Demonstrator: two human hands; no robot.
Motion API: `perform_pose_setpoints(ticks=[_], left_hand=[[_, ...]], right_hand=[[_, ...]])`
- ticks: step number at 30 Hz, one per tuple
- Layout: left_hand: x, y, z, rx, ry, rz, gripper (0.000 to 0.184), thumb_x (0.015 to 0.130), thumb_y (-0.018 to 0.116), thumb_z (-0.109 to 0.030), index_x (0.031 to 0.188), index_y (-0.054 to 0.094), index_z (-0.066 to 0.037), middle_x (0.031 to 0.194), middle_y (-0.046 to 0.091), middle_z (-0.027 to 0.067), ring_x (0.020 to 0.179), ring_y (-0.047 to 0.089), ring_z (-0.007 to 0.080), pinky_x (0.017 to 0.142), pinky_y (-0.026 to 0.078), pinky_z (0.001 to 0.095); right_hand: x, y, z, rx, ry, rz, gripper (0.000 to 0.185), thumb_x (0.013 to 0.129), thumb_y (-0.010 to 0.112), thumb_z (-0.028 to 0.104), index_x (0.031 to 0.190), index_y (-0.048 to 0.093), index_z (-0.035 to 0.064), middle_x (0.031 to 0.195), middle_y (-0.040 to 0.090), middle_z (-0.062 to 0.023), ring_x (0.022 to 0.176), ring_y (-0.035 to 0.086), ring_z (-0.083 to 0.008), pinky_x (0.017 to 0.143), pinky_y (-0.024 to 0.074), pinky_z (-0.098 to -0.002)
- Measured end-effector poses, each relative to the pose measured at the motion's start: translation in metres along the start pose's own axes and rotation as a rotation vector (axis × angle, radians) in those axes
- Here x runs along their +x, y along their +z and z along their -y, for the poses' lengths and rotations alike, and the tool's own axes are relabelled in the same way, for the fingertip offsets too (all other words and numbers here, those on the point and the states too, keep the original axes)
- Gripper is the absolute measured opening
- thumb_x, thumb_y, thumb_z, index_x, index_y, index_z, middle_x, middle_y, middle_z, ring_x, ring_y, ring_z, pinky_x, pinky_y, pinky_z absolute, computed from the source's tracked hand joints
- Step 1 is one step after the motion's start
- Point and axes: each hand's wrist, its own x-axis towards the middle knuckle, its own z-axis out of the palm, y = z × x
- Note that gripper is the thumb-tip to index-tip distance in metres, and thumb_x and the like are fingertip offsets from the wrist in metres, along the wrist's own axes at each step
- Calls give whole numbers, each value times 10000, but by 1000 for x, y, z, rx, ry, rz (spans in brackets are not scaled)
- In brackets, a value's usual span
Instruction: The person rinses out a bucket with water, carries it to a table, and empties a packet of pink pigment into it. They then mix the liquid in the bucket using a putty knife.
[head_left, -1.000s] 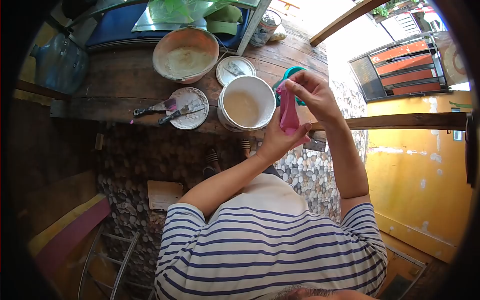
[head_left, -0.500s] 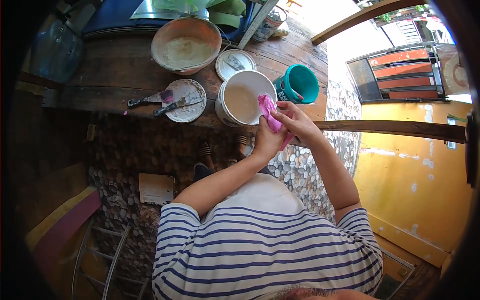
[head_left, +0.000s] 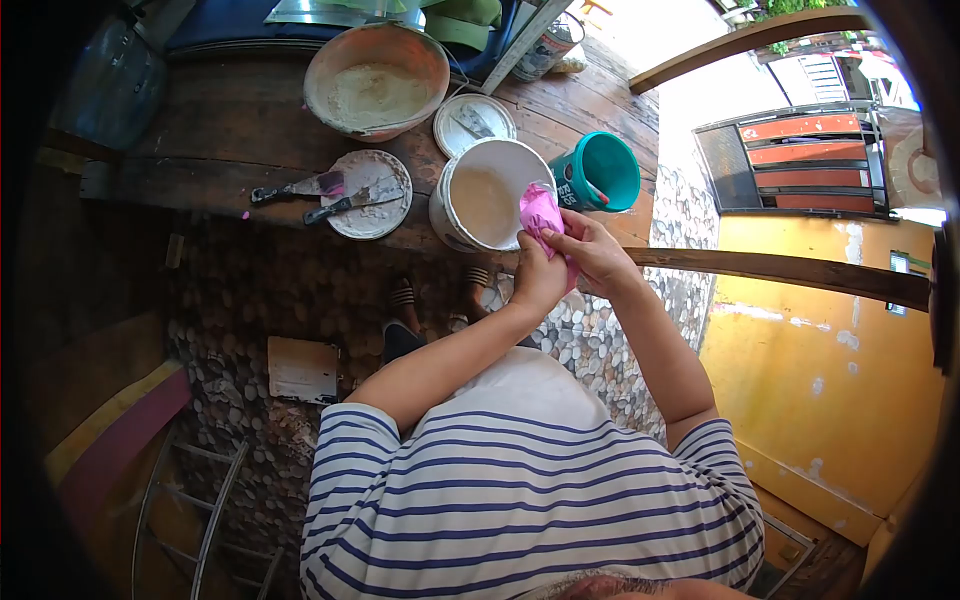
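Observation:
A crumpled pink bag point(head_left: 540, 212) is pinched between both hands near the right rim of the white bucket point(head_left: 484, 205), which holds a beige mix. My left hand point(head_left: 540, 275) grips its lower left side. On its right side, the fingers of my right hand point(head_left: 592, 252) close on it. Behind my right hand stands a teal bucket point(head_left: 608, 172) with a handle-like item inside. Two putty knives point(head_left: 345, 207) lie at a paste-covered lid point(head_left: 385, 215) left of the white bucket.
A large basin point(head_left: 375, 90) of pale paste and another white lid point(head_left: 474, 125) stand on the wooden bench point(head_left: 230, 125). A wooden rail point(head_left: 780, 270) extends right. Below are a pebbled floor point(head_left: 620, 350), a flat board point(head_left: 302, 369) and a metal ladder point(head_left: 210, 500).
Since the earliest frame, both hands have moved left and down with the pink bag, uncovering the teal bucket. The bag is now more bunched up, and my right hand has come down beside my left.

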Motion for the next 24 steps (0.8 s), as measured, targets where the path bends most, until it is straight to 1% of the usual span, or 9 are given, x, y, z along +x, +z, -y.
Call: perform_pose_setpoints(ticks=[4,6,7,9,13,15,18,20,24], left_hand=[[-7,-1,-14,-39,-18,-16,465,914,613,-201,1186,354,72,1058,636,308,970,677,421,825,532,465],[-10,-1,-18,-7,-24,-26,395,968,553,-139,1264,383,59,1150,627,231,1038,674,279,845,553,365],[-9,-1,-14,-8,-25,-28,395,968,553,-139,1264,383,59,1150,627,231,1038,674,279,845,553,365],[-7,-1,-10,-7,6,-5,498,918,612,-213,1225,372,96,1091,626,309,1024,668,381,844,532,441],[-3,-5,-7,-38,-40,108,540,921,598,-237,1253,362,118,1096,619,331,1027,660,413,852,527,461],[-6,-2,-9,130,15,70,571,926,574,-265,1267,345,132,1076,623,351,997,656,461,845,522,500],[-9,-1,-18,140,39,88,580,931,554,-281,1302,332,106,1061,630,355,975,647,494,835,512,536],[-3,2,-10,172,54,144,585,931,556,-284,1323,323,83,1063,637,343,968,649,491,829,512,538],[-1,7,-8,222,116,199,595,937,557,-297,1371,306,24,1106,638,316,981,645,483,825,511,541]], right_hand=[[3,2,-1,23,-7,-5,460,949,646,74,1367,487,-37,1201,639,-101,1056,630,-144,942,521,-304],[4,2,-1,29,-4,-13,458,944,642,55,1365,489,-39,1193,642,-102,1047,634,-146,935,525,-302],[4,2,0,6,-2,-37,451,921,653,54,1340,516,-44,1174,650,-103,1034,634,-145,925,523,-301],[4,4,4,-17,4,-59,445,898,663,53,1315,543,-48,1155,657,-103,1020,635,-144,915,522,-299],[6,1,6,17,49,-91,469,899,642,28,1348,524,-38,1170,652,-100,1026,639,-145,919,525,-295],[9,0,7,2,56,-61,470,910,639,30,1358,513,-28,1176,650,-97,1036,638,-144,928,523,-288],[10,4,17,-21,114,-122,522,886,698,83,1359,508,-32,1178,644,-103,1055,630,-153,949,505,-299],[8,12,23,-191,23,-155,585,851,764,142,1349,510,-31,1179,639,-108,1067,621,-163,957,488,-308],[21,4,16,-342,19,-189,620,831,804,188,1336,515,-25,1164,643,-104,1063,617,-167,954,482,-311]])
